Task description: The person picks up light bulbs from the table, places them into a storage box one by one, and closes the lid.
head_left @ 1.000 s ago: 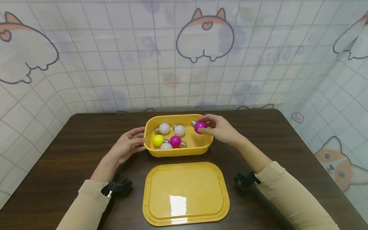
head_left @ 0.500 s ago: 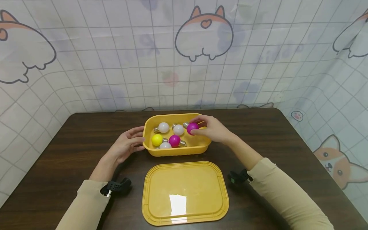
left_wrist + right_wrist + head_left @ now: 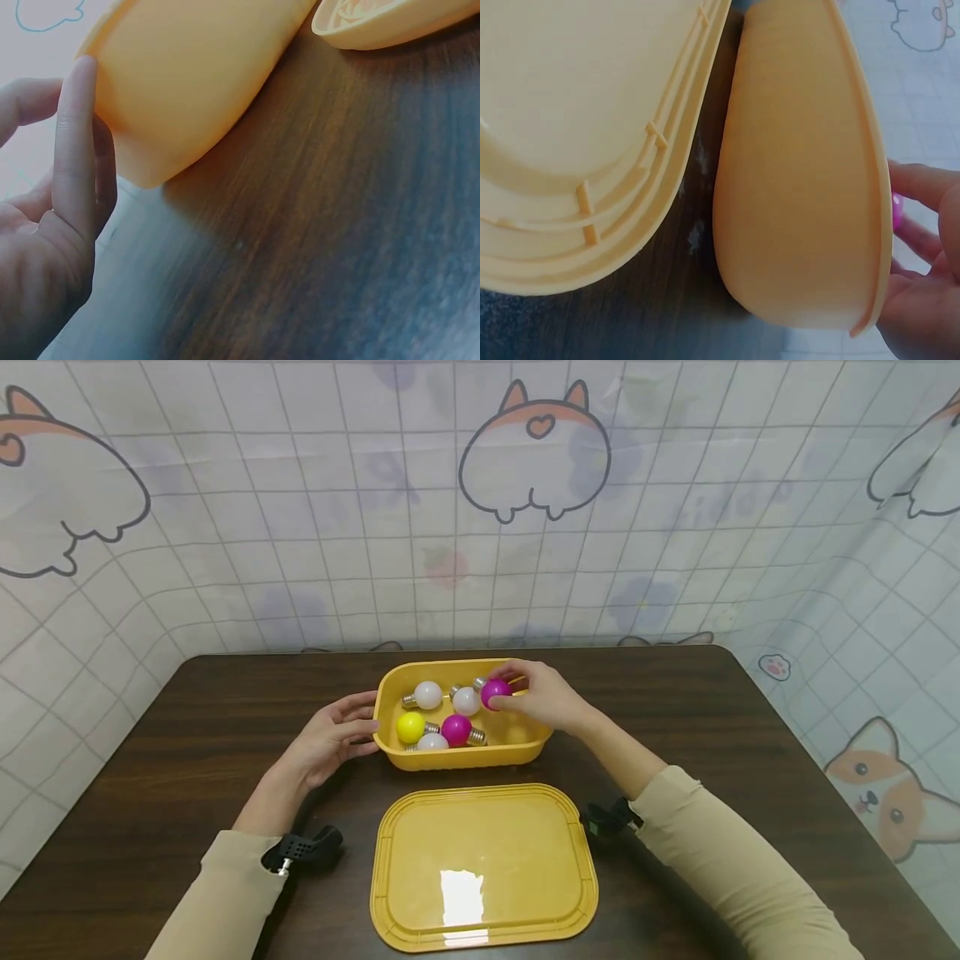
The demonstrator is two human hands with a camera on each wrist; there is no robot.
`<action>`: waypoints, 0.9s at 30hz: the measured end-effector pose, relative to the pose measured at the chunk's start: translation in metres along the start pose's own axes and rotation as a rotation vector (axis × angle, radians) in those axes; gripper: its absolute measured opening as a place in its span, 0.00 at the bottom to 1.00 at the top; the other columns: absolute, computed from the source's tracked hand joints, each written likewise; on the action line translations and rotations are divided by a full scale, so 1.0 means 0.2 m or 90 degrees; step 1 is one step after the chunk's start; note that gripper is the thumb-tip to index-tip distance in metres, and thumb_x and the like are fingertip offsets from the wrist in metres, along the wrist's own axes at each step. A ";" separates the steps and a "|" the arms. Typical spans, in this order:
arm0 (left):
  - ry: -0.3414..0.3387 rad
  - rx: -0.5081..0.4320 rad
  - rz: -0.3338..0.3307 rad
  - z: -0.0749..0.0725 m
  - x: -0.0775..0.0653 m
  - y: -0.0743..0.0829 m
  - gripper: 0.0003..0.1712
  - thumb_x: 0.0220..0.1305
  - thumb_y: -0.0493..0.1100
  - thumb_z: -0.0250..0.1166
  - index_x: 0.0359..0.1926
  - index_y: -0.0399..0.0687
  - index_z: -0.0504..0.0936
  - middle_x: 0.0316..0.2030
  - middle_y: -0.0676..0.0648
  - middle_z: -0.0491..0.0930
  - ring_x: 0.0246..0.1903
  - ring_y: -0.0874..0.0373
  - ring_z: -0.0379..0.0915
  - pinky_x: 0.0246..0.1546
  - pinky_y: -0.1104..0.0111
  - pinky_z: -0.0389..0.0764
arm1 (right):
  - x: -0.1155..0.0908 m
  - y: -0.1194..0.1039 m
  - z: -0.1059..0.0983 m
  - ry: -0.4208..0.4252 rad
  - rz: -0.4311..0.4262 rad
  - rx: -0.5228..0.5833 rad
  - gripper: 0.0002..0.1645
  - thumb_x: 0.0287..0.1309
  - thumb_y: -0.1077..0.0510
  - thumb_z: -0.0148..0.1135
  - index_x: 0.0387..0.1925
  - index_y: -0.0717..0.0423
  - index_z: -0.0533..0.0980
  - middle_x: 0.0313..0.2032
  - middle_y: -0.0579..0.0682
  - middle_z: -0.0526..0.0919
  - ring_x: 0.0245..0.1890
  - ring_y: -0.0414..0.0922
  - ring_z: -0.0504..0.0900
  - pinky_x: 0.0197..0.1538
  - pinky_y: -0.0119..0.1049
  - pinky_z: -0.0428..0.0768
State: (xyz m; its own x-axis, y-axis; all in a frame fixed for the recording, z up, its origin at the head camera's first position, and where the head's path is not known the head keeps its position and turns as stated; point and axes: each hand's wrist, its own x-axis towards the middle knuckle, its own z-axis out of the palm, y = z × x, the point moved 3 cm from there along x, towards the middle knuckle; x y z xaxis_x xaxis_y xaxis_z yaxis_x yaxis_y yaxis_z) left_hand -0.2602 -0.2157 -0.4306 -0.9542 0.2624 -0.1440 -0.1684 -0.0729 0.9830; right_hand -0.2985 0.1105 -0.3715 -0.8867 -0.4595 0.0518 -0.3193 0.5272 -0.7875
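Note:
At the back of the table stands a yellow bin (image 3: 465, 760). My right hand (image 3: 551, 697) reaches over its right end and pinches a magenta light bulb (image 3: 495, 693), silver base pointing back and left. In the right wrist view the bin wall hides most of that bulb (image 3: 897, 210). My left hand (image 3: 330, 739) rests against the bin's left end with extended fingers, one fingertip (image 3: 85, 71) at the rim. Inside lie a second magenta bulb (image 3: 456, 730), a yellow bulb (image 3: 410, 727) and white bulbs (image 3: 428, 695), (image 3: 466, 701), (image 3: 432, 742).
In front of the bin lies a yellow lid (image 3: 483, 864) with a raised, ridged rim. Both sit on a dark wooden table (image 3: 225, 735). A patterned white cloth (image 3: 315, 527) hangs behind and along the sides. Each wrist wears a black camera mount.
My right hand has moved left over the bin with the magenta bulb, bringing it close beside a white bulb. The left hand has stayed at the bin's left end.

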 end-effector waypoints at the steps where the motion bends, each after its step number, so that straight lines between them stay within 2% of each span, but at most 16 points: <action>1: 0.000 -0.001 0.000 0.00 0.00 0.00 0.37 0.74 0.33 0.62 0.77 0.38 0.57 0.61 0.36 0.73 0.47 0.54 0.83 0.47 0.64 0.86 | 0.00 0.00 0.00 0.003 0.004 -0.001 0.24 0.63 0.56 0.73 0.58 0.57 0.79 0.53 0.55 0.82 0.53 0.55 0.80 0.58 0.47 0.81; 9: -0.001 -0.005 0.001 0.00 0.00 0.00 0.37 0.74 0.32 0.61 0.78 0.38 0.57 0.62 0.34 0.71 0.48 0.53 0.83 0.47 0.64 0.86 | 0.06 0.01 0.01 0.004 0.023 -0.016 0.23 0.63 0.57 0.73 0.58 0.58 0.80 0.54 0.56 0.82 0.53 0.55 0.81 0.61 0.48 0.78; 13: -0.001 -0.009 -0.001 0.00 0.00 0.00 0.36 0.74 0.31 0.60 0.78 0.38 0.57 0.63 0.35 0.71 0.48 0.53 0.83 0.47 0.64 0.86 | 0.08 0.02 0.02 0.000 0.030 -0.034 0.22 0.62 0.57 0.73 0.57 0.58 0.80 0.53 0.55 0.83 0.52 0.54 0.81 0.59 0.47 0.79; 21: 0.000 -0.014 -0.001 0.00 -0.01 0.00 0.37 0.73 0.32 0.62 0.77 0.38 0.57 0.61 0.35 0.73 0.48 0.53 0.83 0.48 0.63 0.86 | 0.11 0.02 0.05 -0.006 0.021 -0.053 0.22 0.61 0.57 0.74 0.54 0.58 0.81 0.52 0.56 0.83 0.51 0.53 0.82 0.57 0.44 0.81; 27: 0.000 -0.011 -0.003 0.01 -0.01 0.00 0.37 0.73 0.32 0.61 0.78 0.38 0.57 0.61 0.36 0.73 0.48 0.53 0.83 0.48 0.64 0.86 | 0.12 0.00 0.07 -0.021 -0.004 -0.100 0.20 0.60 0.57 0.74 0.52 0.60 0.81 0.50 0.57 0.85 0.51 0.53 0.83 0.58 0.43 0.81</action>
State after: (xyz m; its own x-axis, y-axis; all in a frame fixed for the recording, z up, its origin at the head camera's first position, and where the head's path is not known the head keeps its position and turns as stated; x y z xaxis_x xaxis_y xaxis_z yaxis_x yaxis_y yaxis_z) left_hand -0.2587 -0.2150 -0.4298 -0.9534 0.2628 -0.1481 -0.1767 -0.0885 0.9803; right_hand -0.3143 0.0897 -0.3788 -0.8740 -0.4847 0.0350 -0.3756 0.6281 -0.6815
